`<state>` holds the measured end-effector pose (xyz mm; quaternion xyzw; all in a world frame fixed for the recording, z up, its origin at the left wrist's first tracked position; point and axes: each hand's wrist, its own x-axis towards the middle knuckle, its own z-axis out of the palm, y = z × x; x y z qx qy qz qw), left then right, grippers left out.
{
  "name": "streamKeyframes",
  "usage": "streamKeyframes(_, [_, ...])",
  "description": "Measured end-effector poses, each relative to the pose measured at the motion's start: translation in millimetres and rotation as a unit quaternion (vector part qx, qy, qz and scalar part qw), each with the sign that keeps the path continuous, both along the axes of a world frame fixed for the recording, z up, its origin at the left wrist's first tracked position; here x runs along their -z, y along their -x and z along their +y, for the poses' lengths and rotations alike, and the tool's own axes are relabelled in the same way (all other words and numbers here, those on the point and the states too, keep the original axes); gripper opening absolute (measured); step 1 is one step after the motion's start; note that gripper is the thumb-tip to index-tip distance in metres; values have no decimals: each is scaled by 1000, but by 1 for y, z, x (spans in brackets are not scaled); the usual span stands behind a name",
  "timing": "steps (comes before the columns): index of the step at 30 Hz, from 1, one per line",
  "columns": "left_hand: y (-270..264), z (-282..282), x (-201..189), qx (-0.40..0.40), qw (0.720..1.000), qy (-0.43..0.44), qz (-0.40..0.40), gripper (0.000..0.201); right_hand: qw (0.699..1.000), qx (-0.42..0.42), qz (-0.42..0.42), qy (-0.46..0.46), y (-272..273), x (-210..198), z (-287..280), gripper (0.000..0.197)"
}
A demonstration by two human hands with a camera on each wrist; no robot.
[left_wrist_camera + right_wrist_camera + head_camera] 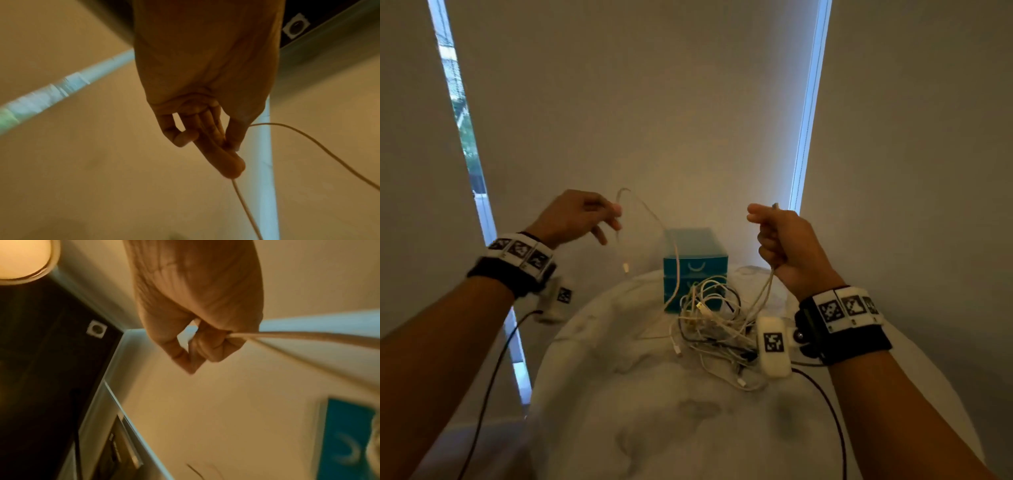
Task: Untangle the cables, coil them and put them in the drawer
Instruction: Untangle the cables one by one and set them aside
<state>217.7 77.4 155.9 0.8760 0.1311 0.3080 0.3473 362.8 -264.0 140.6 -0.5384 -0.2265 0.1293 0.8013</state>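
Observation:
A tangle of white and black cables (717, 322) lies on the round white table (654, 428), in front of a small teal drawer unit (697, 260). My left hand (585, 216) is raised at the left and pinches a thin white cable (654, 219) that arcs down to the tangle; its short end with a plug (625, 267) dangles below the fingers. In the left wrist view thumb and fingers (230, 146) pinch that cable (308, 139). My right hand (780, 236) is raised at the right, fist closed round another white cable (770, 284) running down to the pile; the right wrist view shows this cable (308, 335) leaving the fist (205, 344).
The drawer unit (347, 439) stands at the table's far edge with its drawers shut. Closed blinds (637, 102) hang behind, with bright window strips at left and right. Black leads (493, 370) trail from both wrist cameras over the table's sides.

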Motion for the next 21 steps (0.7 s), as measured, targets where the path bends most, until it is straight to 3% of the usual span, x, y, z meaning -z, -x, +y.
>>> streamKeyframes(2, [25,60,-1,-122,987,-34,101,26,999,-3,21,-43,3,-4,15,11])
streamKeyframes(4, [49,97,5,-286,910,-117,275,39,997,1,29,-66,7,-3,34,14])
streamKeyframes(5, [58,101,9,-332,870,-160,328,36,997,-1,32,-75,9,-2,44,13])
streamKeyframes(6, [64,97,11,-352,847,-193,348,30,996,-8,35,-84,12,-2,54,12])
streamKeyframes(7, [66,87,11,-360,842,-222,335,23,995,-19,37,-96,15,-1,63,11])
streamKeyframes(8, [64,76,11,-353,854,-247,292,20,993,-35,34,-105,17,0,71,14])
streamKeyframes(9, [60,64,12,-312,885,-262,224,24,993,-51,29,-106,21,0,79,24])
streamKeyframes(11, [45,26,16,-142,963,-213,81,36,991,-85,15,-99,30,1,93,44])
streamKeyframes(13, [29,-31,18,39,992,-108,51,48,989,-112,4,-94,41,0,105,53])
streamKeyframes(15, [16,-92,20,164,984,7,70,74,990,-114,3,-89,50,-4,111,54])
streamKeyframes(18, [-3,-135,34,290,941,153,86,85,988,-104,25,-112,51,-9,106,52])
streamKeyframes(19, [-6,-138,40,300,934,164,103,88,987,-99,28,-123,46,-11,100,51])
streamKeyframes(21, [-13,-130,53,267,946,121,137,89,986,-84,32,-142,31,-13,83,50])
